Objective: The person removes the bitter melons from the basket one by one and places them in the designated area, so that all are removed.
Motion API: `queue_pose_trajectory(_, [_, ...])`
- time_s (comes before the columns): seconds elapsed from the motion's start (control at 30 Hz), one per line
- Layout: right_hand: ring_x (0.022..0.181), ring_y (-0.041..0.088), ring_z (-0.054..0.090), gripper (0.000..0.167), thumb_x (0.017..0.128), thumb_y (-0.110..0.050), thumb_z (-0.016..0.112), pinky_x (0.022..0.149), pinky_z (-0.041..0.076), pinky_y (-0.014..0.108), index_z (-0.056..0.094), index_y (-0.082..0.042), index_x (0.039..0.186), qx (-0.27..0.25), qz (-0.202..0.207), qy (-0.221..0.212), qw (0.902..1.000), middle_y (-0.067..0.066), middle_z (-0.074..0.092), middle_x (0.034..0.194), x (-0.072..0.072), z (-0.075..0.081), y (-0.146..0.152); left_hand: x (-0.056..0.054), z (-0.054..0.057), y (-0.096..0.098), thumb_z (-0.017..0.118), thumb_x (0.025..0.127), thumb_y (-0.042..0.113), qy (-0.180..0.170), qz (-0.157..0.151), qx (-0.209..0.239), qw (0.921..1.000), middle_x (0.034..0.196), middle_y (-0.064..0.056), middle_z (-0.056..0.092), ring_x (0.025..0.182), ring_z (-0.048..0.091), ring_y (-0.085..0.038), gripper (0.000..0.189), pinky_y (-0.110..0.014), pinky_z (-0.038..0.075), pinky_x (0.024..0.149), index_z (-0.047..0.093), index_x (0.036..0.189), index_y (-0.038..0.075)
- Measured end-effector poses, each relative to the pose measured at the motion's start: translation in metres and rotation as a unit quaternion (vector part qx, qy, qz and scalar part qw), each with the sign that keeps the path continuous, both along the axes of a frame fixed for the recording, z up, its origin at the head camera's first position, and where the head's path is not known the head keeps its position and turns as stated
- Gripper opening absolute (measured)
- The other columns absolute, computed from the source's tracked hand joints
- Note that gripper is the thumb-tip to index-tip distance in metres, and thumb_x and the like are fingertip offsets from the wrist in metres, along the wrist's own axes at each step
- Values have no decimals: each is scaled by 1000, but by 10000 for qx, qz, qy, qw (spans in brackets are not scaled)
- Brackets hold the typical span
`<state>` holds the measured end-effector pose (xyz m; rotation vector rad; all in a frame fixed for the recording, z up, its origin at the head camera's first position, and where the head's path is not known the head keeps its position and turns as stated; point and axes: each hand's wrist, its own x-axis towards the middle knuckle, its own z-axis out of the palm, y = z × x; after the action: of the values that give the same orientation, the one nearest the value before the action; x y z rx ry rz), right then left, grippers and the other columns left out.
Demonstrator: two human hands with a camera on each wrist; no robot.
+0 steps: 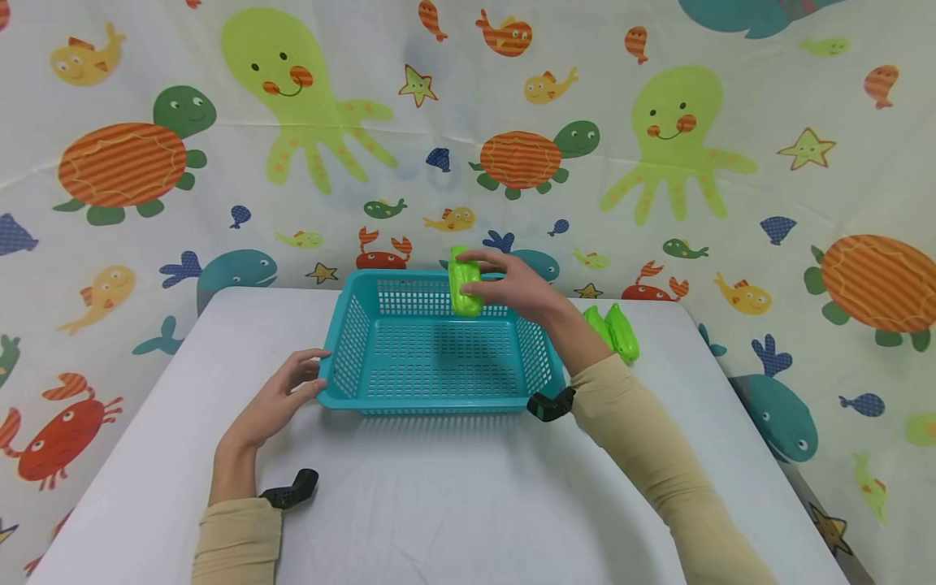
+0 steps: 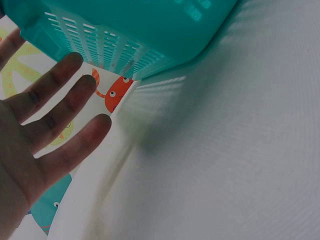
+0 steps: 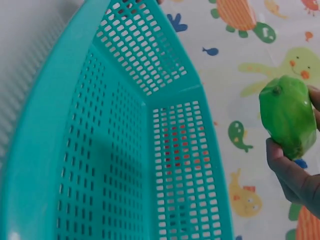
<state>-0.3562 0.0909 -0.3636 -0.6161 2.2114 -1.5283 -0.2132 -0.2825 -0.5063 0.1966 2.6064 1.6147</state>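
Observation:
In the head view my right hand [image 1: 508, 284] pinches a shiny bright-green, elongated fruit-like piece [image 1: 465, 284] between thumb and fingers, over the back of the teal basket [image 1: 439, 405]. The right wrist view shows the green piece [image 3: 287, 116] end-on, with blunt ridges, raised above the basket's rim [image 3: 215, 165]. My left hand [image 1: 281, 398] is at the basket's left side, fingertips right at the rim. In the left wrist view its fingers [image 2: 75, 145] are spread and fairly straight beside the slotted wall [image 2: 105, 45]. The basket's visible floor is bare.
Two more green pieces [image 1: 613, 329] lie side by side on the white table [image 1: 453, 504], right of the basket and partly behind my right forearm. A curtain [image 1: 453, 106] printed with sea animals hangs behind the table. Black devices [image 1: 292, 489] are strapped to both wrists.

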Motion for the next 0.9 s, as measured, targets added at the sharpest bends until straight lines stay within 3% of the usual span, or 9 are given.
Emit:
queue_pose_trajectory(0.33, [138, 26, 35, 55, 88, -46, 70, 104, 43, 51, 49, -38, 139, 272, -494, 94, 9984, -1, 33, 151, 30, -4, 59, 1, 1, -1, 54, 100, 36, -9, 4, -49, 10000, 144, -26, 39, 135, 30, -52, 55, -75, 28, 100, 33, 148, 17])
queue_pose_trajectory(0.63, [143, 34, 27, 57, 92, -43, 65, 107, 38, 55, 44, -34, 145, 535, -858, 301, 9944, -5, 26, 157, 56, -16, 112, 1, 2, 0, 54, 100, 36, -27, -1, 3, 10000, 145, -27, 38, 136, 29, -53, 55, -75, 29, 100, 33, 148, 16])
queue_pose_trajectory(0.9, [135, 35, 39, 57, 96, -36, 62, 101, 46, 49, 41, -29, 148, 541, -1065, 262, 9925, 7, 32, 152, 73, -35, 156, 2, 1, 0, 55, 100, 34, 7, -17, 20, 10000, 147, -27, 36, 136, 29, -52, 56, -74, 30, 100, 33, 148, 15])
